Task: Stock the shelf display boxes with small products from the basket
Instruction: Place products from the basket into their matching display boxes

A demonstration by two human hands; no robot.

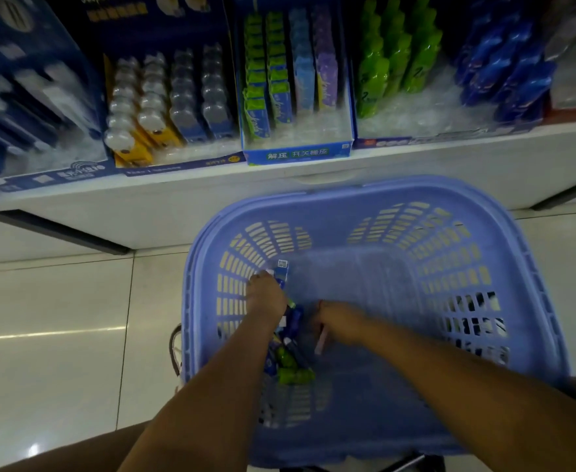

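Both forearms reach down into the blue basket (pixel 364 206). The right hand (pixel 342 321), blurred, pinches a pale slim packet (pixel 321 340). The left hand (pixel 266 294) curls around small blue packets (pixel 281 270) by the basket's left wall. Beyond, display boxes (pixel 296 153) line the shelf edge.

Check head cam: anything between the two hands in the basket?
Yes. Head view: small blue packets lie between left hand and right hand on the basket floor.
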